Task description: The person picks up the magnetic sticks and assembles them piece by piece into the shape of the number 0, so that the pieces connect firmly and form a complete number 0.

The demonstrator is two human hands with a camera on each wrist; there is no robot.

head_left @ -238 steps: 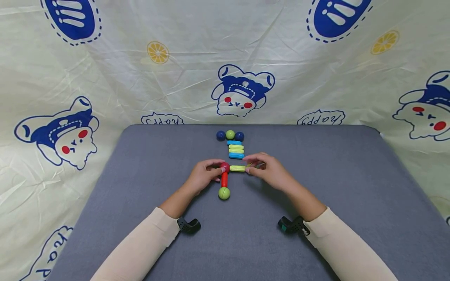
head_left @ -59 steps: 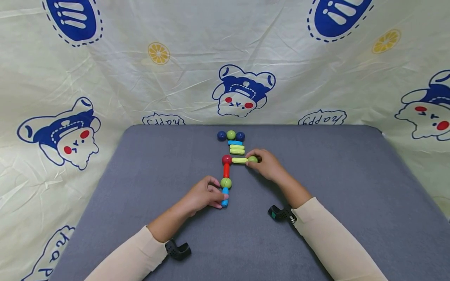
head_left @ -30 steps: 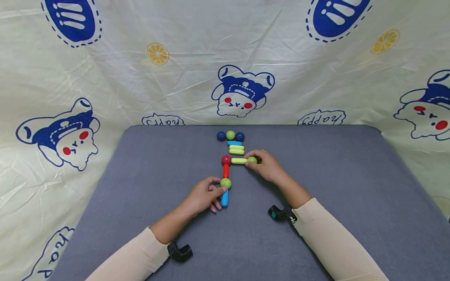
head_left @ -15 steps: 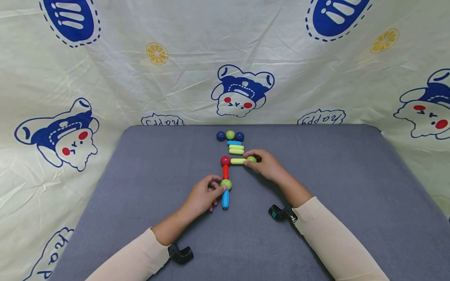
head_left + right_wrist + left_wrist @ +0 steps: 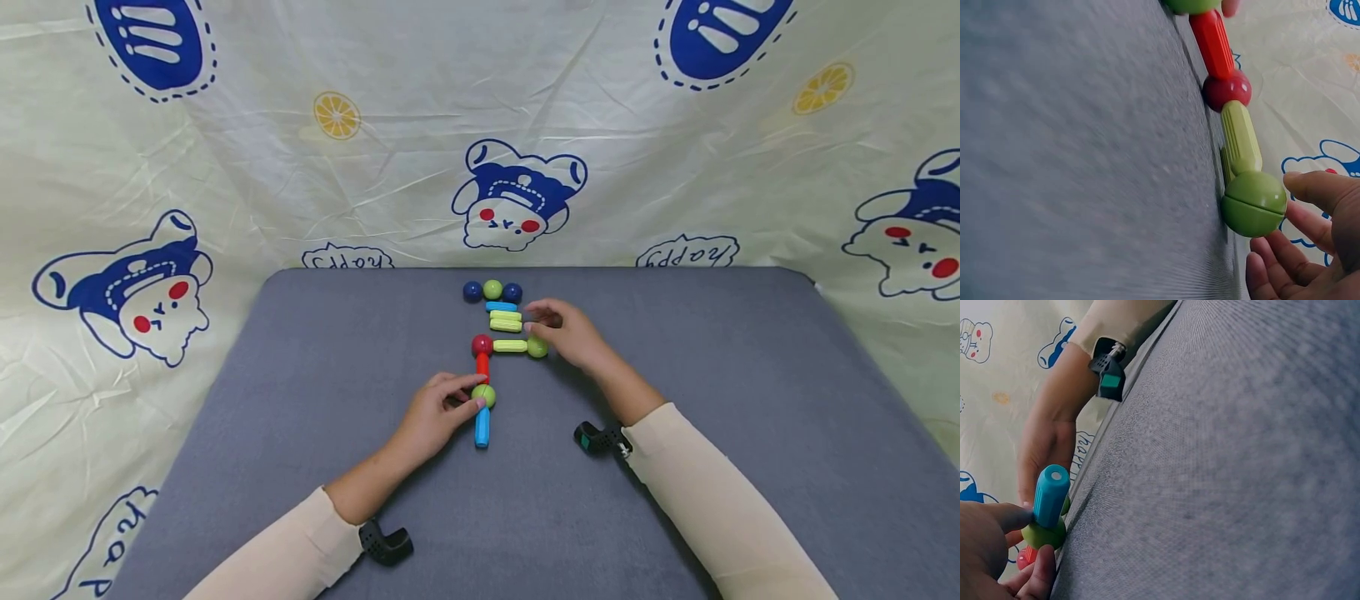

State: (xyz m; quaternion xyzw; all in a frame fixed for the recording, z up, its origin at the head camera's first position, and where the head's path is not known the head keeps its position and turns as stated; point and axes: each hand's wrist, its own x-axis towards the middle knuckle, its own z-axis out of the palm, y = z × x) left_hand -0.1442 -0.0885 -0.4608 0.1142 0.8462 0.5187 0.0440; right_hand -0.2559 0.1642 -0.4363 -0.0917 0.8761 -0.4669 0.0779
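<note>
An L-shaped chain of magnetic balls and rods lies on the grey table. It runs from a blue rod (image 5: 482, 430) through a green ball (image 5: 489, 396), a red rod (image 5: 483, 369), a red ball (image 5: 482, 345) and a yellow-green rod (image 5: 510, 346) to another green ball (image 5: 1254, 204). My left hand (image 5: 437, 414) pinches the nearer green ball between thumb and fingers, where the blue rod joins it. Beside the far green ball is my right hand (image 5: 573, 335), its fingers loosely bent and holding nothing; the thumb stands apart from the ball in the right wrist view.
Beyond the chain lie two yellow-green rods (image 5: 506, 322) and a blue rod (image 5: 501, 307), side by side. Behind them sit a dark blue ball (image 5: 472, 291), a green ball (image 5: 492, 289) and another dark blue ball (image 5: 512, 292). A printed cloth hangs behind the table (image 5: 337, 333).
The blue rod has left the stack and joined the chain's near end. My left hand has shifted from that rod to the green ball. My right hand has let go of the far green ball and moved up.
</note>
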